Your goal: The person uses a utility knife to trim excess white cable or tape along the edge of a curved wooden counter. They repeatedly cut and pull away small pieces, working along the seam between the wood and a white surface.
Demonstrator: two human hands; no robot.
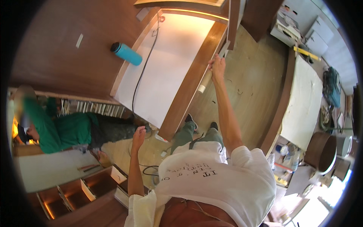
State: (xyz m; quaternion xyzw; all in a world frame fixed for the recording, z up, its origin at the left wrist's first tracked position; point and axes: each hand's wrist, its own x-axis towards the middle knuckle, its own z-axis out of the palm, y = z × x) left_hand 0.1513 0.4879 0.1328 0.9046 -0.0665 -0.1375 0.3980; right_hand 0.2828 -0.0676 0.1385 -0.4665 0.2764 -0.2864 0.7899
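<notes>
My right hand is closed around a pale tube beside the long brown wooden edge board of a bench-like unit. One end of the tube sticks out below my fist; what it is made of is unclear. A narrow pale strip shows just beyond my fingers. My left hand hangs in the air near the unit's close corner, fingers loosely bent, with nothing visible in it. Between the boards lies the unit's white panel, crossed by a black cable. A blue bottle with a black lid rests at the panel's far side.
A co-worker in a green top is at the left, near lit shelving. Open wooden compartments stand at lower left. A white-covered surface holds a yellow spirit level at right. Cable lies on the wood floor.
</notes>
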